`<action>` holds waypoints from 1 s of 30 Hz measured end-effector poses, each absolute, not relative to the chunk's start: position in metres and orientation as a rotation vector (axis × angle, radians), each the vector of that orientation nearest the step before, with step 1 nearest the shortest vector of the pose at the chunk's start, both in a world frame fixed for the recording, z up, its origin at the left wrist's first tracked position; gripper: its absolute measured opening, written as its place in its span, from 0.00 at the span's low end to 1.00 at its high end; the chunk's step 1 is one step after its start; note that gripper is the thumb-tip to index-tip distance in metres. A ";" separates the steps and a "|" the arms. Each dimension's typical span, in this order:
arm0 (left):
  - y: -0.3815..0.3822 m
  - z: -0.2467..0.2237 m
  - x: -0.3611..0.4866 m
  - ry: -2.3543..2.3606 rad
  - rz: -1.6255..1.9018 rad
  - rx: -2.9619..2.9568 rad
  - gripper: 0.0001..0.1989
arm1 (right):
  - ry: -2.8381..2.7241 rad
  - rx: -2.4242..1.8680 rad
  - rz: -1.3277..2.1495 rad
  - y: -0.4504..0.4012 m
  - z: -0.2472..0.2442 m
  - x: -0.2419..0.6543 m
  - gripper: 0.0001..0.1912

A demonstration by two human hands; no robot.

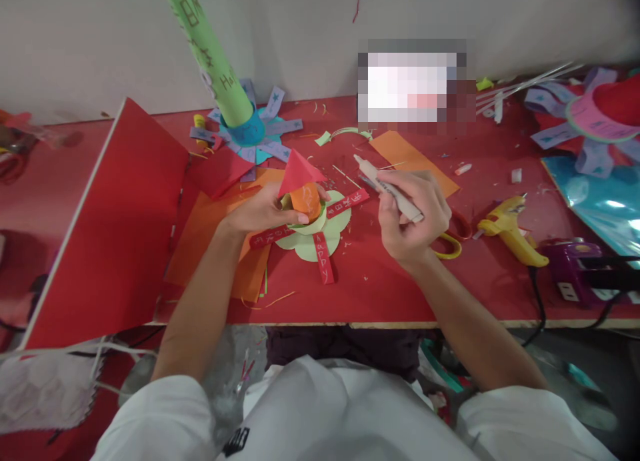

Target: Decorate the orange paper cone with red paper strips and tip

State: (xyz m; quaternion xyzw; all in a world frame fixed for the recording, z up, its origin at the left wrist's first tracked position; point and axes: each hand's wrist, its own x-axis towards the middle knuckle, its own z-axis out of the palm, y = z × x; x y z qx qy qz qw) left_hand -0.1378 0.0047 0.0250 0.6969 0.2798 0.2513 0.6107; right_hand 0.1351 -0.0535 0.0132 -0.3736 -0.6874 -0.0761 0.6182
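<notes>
My left hand (260,209) is closed around a small orange paper tube (306,202) with white marks on it. Above the tube stands a red paper cone (299,171); how the two join is hidden. Under them lies a pale green flower-shaped paper base (310,247), with red lettered paper strips sticking out, one strip (324,257) reading "happy". In my right hand (420,214) is a white marker pen (411,207), its tip pointing up and left, apart from the paper piece.
A tall green paper tube (215,61) stands on a blue base at the back. Yellow-and-red scissors (450,247), a yellow glue gun (513,227) and a purple power socket (570,274) lie right. A red board (110,234) rises at left. Orange sheets (200,247) lie nearby.
</notes>
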 end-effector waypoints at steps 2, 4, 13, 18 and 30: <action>0.006 0.023 -0.138 0.640 0.574 1.603 0.25 | -1.583 -0.834 -0.155 -0.054 0.014 0.135 0.13; 0.007 0.022 -0.137 0.633 0.573 1.602 0.26 | -1.580 -0.800 -0.124 -0.054 0.014 0.134 0.14; 0.002 0.017 -0.123 0.701 0.920 1.691 0.19 | -1.568 -0.808 -0.101 -0.054 0.011 0.135 0.15; -0.008 0.015 -0.103 0.964 1.165 1.776 0.24 | -1.559 -0.758 -0.122 -0.054 0.013 0.135 0.17; 0.007 -0.016 -0.103 0.799 1.073 1.911 0.38 | -1.586 -0.810 -0.152 -0.054 0.009 0.134 0.15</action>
